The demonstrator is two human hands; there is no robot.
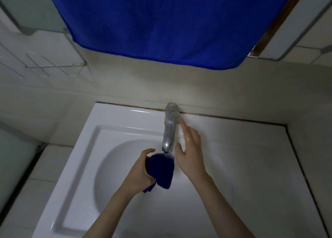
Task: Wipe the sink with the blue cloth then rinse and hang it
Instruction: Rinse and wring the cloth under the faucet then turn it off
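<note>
- Closest to me, my left forearm (pixel 111 212) and right forearm (pixel 221 205) stretch from the bottom edge over the sink (pixel 111 115), the left angled toward the middle of the bowl, the right toward the tap (pixel 168 129).
- My left hand (pixel 142 167) grips the blue cloth (pixel 161 169) bunched into a wad, thumb over its top, fingers curled round its underside, and a loose corner hangs below the palm.
- I hold the wad right under the spout, touching it or very nearly, and above the bowl, so that water would fall straight onto the cloth and drain into the basin. This looks to me like the rinse step.
- My right hand (pixel 190 151) holds nothing: fingers straight and close together, thumb spread, palm turned toward the tap.
- Its fingertips sit just beside the lever (pixel 175 116) at the tap's base. I judge the hand is there to work the lever; whether it touches the metal, I cannot tell.
- Whether water runs is also unclear, since the spout mouth is blurred.
- A large blue towel (pixel 161 22) hangs on the wall above the sink, well apart from both hands, and a wire rack (pixel 53 65) is fixed to the tiles at the left. The cloth is not yet hung.
</note>
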